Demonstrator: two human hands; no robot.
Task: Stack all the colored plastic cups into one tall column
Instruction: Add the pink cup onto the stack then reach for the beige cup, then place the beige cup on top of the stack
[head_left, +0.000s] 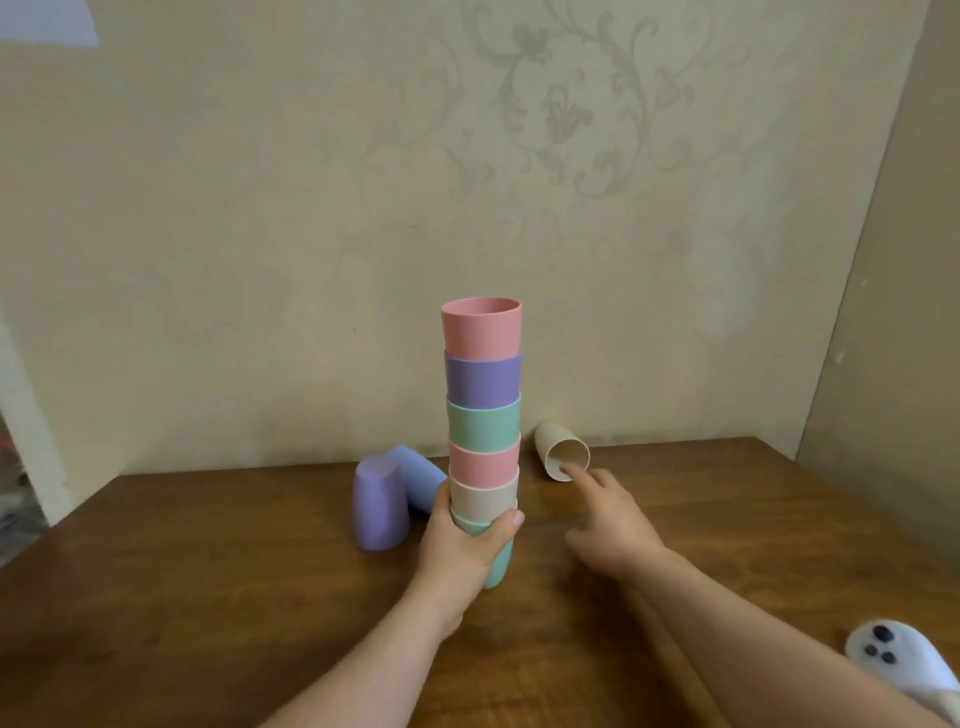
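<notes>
6 cups are nested in the column (483, 415), upright at the middle of the table (208, 597). The left hand (460, 540) wraps its mint base cup. The right hand (605, 512) reaches out, fingers spread, toward the beige cup (561, 451) lying on its side far right. To the left, the purple cup (376, 504) sits upturned, the blue cup (418, 475) tipped behind it. 3 left to stack, by my count.
</notes>
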